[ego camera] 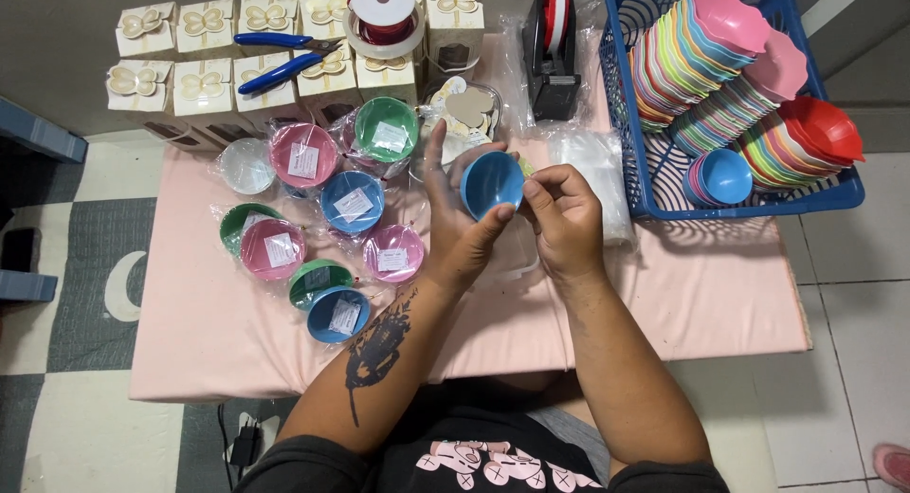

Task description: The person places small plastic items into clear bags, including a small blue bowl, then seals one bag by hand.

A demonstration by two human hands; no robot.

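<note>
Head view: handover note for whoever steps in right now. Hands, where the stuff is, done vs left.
Left hand: cradles a small blue bowl, thumb on its rim.
Right hand: fingers pinched at the bowl's right edge, on what looks like clear wrap; hard to tell.
Done: about ten wrapped bowls with paper slips lie on the pink table, left of the hands.
Left: stacks of unwrapped bowls in the blue basket at right.
At the back: cream gift boxes, blue pliers, red ribbon spool, tape dispenser, clear bags.
</note>
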